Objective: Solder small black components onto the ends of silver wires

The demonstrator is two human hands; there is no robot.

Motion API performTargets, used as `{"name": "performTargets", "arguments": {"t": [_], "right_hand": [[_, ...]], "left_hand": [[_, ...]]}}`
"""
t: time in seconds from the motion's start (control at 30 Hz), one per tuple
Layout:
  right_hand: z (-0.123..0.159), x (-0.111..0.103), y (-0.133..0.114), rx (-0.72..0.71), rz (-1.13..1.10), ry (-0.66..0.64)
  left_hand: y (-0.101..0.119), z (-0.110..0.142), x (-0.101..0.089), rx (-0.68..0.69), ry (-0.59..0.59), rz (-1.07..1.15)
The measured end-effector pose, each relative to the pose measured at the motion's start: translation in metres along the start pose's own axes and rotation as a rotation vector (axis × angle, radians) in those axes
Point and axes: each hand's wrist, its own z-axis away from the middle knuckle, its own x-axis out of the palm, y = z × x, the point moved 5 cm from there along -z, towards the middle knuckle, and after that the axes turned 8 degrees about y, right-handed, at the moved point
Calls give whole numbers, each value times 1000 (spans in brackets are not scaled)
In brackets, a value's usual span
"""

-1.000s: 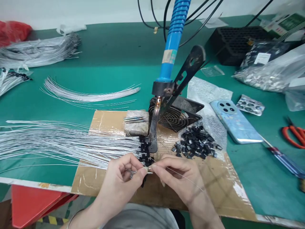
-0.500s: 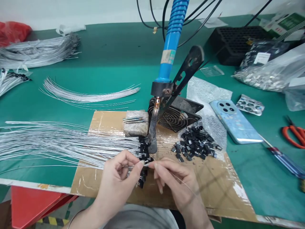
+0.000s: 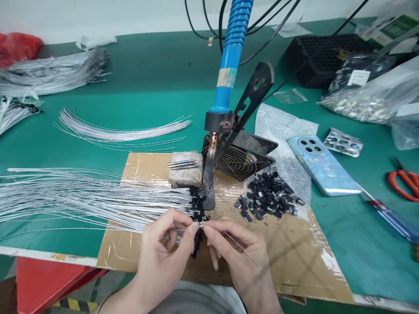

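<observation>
In the head view, the left hand [image 3: 166,250] pinches thumb and forefinger tight on what looks like a pale wire, its end too small to make out. The right hand [image 3: 240,248] meets it fingertip to fingertip, thumb and forefinger closed on a thin strand [image 3: 247,253] that trails across that hand. Both are above the cardboard [image 3: 314,261], just in front of the black connectors [image 3: 197,203] ending the wire bundle [image 3: 98,196]. The blue soldering iron [image 3: 227,87] leans down beyond them, its tip end near the connectors. Loose black pieces [image 3: 271,196] lie heaped to the right, near the phone [image 3: 324,165].
</observation>
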Motion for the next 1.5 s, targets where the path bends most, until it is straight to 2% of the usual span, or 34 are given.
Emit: {"name": "performTargets", "arguments": {"t": [0.27,0.5,0.93,1.07,1.27,1.5], "right_hand": [[0,-1,4,39,-72,9],[-2,2,6,71,-135,16],[0,1,0,70,-91,15],[-1,0,-2,109,-96,40],[-8,-4,-2,193,-82,-108],[-8,-6,-3,281,-70,-143]], "left_hand": [[-3,2,3,-41,12,10],[-1,1,3,32,5,-17],[-2,0,5,7,-36,34],[-4,1,3,18,-41,-24],[2,-1,0,56,-117,-162],[1,0,1,79,-132,-175]]}}
